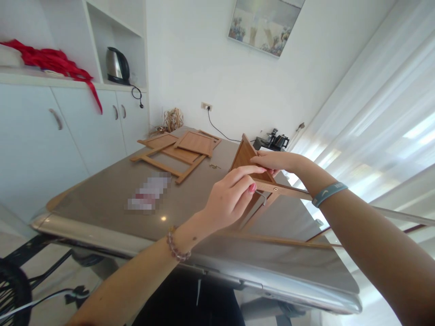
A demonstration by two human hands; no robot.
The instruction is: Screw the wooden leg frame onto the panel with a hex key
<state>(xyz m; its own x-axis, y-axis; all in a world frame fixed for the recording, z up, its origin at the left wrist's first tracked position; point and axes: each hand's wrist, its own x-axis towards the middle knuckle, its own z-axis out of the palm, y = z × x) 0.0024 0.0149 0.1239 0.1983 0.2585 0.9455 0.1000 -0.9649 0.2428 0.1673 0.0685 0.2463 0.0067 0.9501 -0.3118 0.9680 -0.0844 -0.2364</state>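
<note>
My left hand [231,194] is closed in a pinch, with a bent metal hex key [263,197] sticking out below its fingertips. Right beside it, my right hand [272,160] grips a partly joined wooden frame [242,156] at its upper panel. The frame stands tilted on the table, its rails reaching off to the right. A round metal fitting [275,189] shows in the rail just under my right hand. The fingertips of both hands are close together, so part of the joint between them is hidden.
Several flat wooden panels and frames [195,144] lie on the grey table [112,190]. Small metal hardware [214,166] and a blurred-out packet [147,194] lie nearby. A coffee maker [280,141] stands at the back right, and a kettle [117,65] on the shelf.
</note>
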